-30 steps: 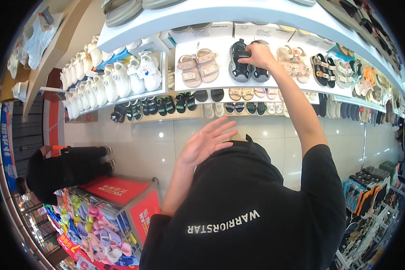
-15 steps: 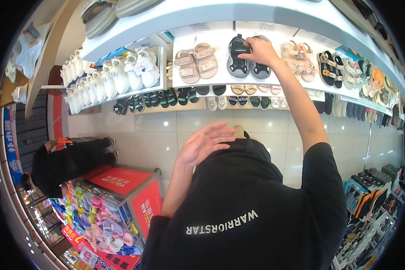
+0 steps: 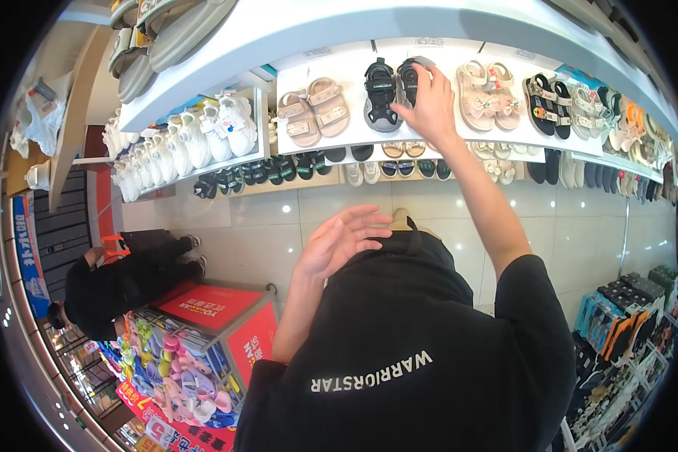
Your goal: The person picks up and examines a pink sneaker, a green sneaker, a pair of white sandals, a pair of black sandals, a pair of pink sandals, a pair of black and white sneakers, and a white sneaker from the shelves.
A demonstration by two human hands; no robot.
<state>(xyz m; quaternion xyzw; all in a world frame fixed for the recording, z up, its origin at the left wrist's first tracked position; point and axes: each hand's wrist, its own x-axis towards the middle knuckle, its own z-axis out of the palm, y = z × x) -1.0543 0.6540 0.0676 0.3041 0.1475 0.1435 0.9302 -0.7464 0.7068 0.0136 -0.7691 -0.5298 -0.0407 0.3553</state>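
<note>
A pair of black sandals stands on the white display shelf [image 3: 346, 139], a left one [image 3: 381, 94] and a right one [image 3: 409, 79]. My right hand [image 3: 432, 109] reaches over the right sandal, its fingers curled round the upper part and its thumb near the gap between the pair. The hand hides much of that sandal. Lower down, my left hand [image 3: 346, 237] is raised in front of my waist with fingers stretched out and nothing in it. Beige sandals [image 3: 313, 111] stand to the left of the pair, and pink-beige sandals with flower trims [image 3: 490, 98] to the right.
White sneakers [image 3: 181, 139] line a shelf at the left. Another shelf edge [image 3: 354, 29] crosses above. A person in black [image 3: 132, 286] is at the left, beside a red-sided bin [image 3: 211, 305] of colourful clogs. Racks of socks [image 3: 618, 316] stand at the lower right.
My right hand has shifted from the straps between the two black sandals onto the right one. The view has moved slightly. My left hand stays as it was.
</note>
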